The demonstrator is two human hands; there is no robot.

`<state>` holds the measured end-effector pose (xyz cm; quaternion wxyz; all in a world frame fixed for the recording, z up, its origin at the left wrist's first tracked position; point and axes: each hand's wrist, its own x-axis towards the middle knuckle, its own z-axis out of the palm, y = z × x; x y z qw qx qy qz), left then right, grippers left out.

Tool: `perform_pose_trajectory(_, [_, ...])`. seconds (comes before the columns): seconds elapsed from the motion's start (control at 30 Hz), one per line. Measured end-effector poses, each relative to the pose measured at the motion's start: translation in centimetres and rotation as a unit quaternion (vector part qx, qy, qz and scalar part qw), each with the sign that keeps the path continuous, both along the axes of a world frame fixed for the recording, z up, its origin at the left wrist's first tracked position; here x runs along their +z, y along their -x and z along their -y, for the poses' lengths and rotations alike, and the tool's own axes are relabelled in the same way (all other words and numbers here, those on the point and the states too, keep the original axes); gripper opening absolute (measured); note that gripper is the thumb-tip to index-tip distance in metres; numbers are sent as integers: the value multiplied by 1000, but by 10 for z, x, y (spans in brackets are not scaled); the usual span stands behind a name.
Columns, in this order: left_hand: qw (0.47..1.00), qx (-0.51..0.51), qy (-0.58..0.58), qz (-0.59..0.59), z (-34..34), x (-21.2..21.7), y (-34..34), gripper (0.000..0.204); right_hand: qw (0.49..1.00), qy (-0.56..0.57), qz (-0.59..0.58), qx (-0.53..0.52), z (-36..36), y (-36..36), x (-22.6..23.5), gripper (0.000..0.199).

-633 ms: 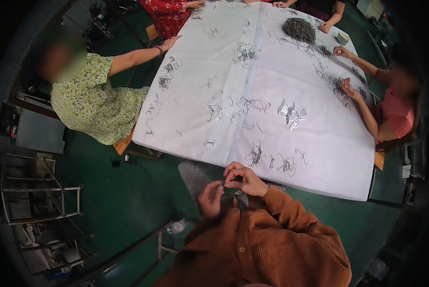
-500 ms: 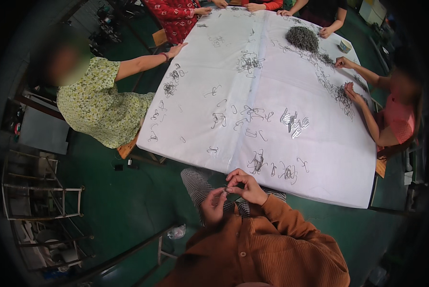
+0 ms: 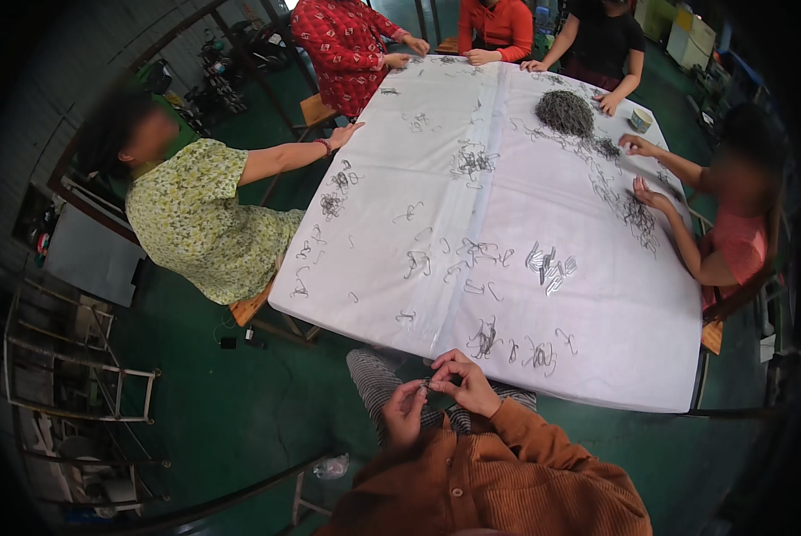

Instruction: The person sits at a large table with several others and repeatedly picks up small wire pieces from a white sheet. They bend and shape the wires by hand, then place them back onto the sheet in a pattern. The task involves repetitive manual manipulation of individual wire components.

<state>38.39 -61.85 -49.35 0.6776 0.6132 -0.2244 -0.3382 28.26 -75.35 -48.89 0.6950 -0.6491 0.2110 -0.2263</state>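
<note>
Both hands sit close together just below the near edge of the big table (image 3: 597, 357). Left hand (image 3: 405, 413) is curled, and its fingertips pinch a tiny metal piece (image 3: 427, 384) that is too small to see well. Right hand (image 3: 466, 384) is curled too, with its fingers closed on the same tiny piece from the other side. The two hands touch at the fingertips, above the person's lap, and orange sleeves (image 3: 525, 429) come up to the wrists.

Going from big to small: the table is covered with a white sheet (image 3: 499, 205). Five other people sit round the table. One in a yellow flowery top (image 3: 208, 223) is at its left side with an arm stretched onto it. One in a pink top (image 3: 740, 246) is at its right side, with both hands on the sheet. Three more sit at its far end. Near the far right corner of the table lies a dark heap of wire bits (image 3: 565, 112). Small bent wire pieces (image 3: 548, 266) lie spread across the sheet, some right by the near edge.
</note>
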Motion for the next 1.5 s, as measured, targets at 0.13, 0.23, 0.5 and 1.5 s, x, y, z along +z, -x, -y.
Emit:
perform_pose_trajectory(0.13, [999,-10,-3,36,-2,-1,1,16,1000,-22,6,-19,-5,-1,-8,8])
perform_pose_trajectory(0.23, [998,-8,-15,56,-4,3,2,16,1000,-4,1,-29,-9,-2,-5,9])
perform_pose_trajectory(0.5, [970,7,-34,240,-9,5,5,15,993,49,28,-99,-31,3,-3,11])
perform_pose_trajectory(1.5, [956,-44,8,289,-29,-12,31,36,980,142,71,-124,-70,37,-3,12])
